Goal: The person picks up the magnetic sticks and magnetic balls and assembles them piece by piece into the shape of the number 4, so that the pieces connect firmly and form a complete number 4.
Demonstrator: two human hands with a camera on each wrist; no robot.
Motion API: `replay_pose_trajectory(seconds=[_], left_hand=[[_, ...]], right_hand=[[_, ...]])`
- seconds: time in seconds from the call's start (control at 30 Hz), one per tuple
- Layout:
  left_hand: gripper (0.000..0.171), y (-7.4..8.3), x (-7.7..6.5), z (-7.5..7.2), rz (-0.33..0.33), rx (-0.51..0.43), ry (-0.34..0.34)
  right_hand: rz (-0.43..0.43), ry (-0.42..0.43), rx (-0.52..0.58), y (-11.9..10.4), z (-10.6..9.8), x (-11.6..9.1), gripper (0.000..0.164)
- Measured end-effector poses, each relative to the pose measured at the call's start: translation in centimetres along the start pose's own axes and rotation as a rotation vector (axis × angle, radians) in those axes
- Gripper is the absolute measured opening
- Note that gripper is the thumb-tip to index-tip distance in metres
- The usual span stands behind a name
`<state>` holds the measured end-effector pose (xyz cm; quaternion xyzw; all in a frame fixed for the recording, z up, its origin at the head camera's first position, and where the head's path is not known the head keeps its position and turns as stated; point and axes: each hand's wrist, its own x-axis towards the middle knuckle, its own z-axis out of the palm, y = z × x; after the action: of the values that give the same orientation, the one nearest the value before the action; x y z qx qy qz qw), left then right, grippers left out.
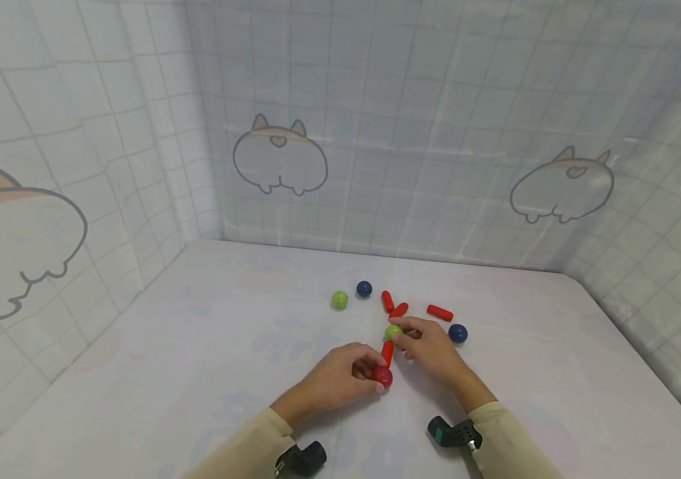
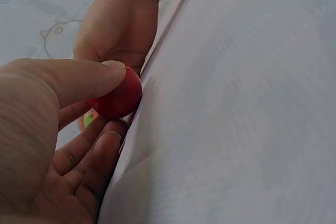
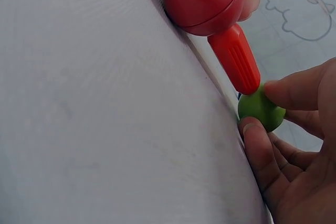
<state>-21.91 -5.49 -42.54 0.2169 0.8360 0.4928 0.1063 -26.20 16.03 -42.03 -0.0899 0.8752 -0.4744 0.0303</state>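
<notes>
My left hand (image 1: 340,377) pinches a red ball (image 1: 383,377) between thumb and fingers, low at the tabletop. My right hand (image 1: 427,346) pinches a green ball (image 1: 393,332) farther from me. Between the two balls lies a red ribbed stick (image 1: 387,353); in the right wrist view one end of this red stick (image 3: 236,61) meets the red ball (image 3: 202,1) and the other meets the green ball (image 3: 261,109). In the left wrist view, the thumb rests on top of the red ball (image 2: 121,95), with the fingers beneath it.
Beyond the hands lie red sticks (image 1: 387,301), (image 1: 399,310) close together and a red stick (image 1: 439,313) to the right. A blue ball (image 1: 458,333) sits beside my right hand. Farther back are another green ball (image 1: 339,299) and a blue ball (image 1: 364,289). Curtains (image 1: 376,133) surround the white table (image 1: 226,319).
</notes>
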Motion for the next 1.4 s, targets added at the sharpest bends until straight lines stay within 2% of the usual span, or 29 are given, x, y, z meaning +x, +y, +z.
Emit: replay_pose_trajectory(seconds=[0.33,0.83,1.1,1.4], left_hand=[[0.027,0.41,-0.14,0.01,-0.016,0.003,0.006],[0.028,0.13,0.01,0.13,-0.011,0.010,-0.004],[0.027,-0.06,-0.08,0.20,0.026,0.014,0.003],[0.027,-0.24,-0.04,0.15,0.027,0.005,0.006]], right_hand=[[0.003,0.005,-0.030,-0.10,0.03,-0.06,0.035],[0.010,0.002,-0.048,0.14,0.21,-0.12,0.034],[-0.009,0.011,-0.029,-0.10,0.21,-0.24,0.036],[-0.041,0.023,-0.009,0.04,0.45,-0.12,0.032]])
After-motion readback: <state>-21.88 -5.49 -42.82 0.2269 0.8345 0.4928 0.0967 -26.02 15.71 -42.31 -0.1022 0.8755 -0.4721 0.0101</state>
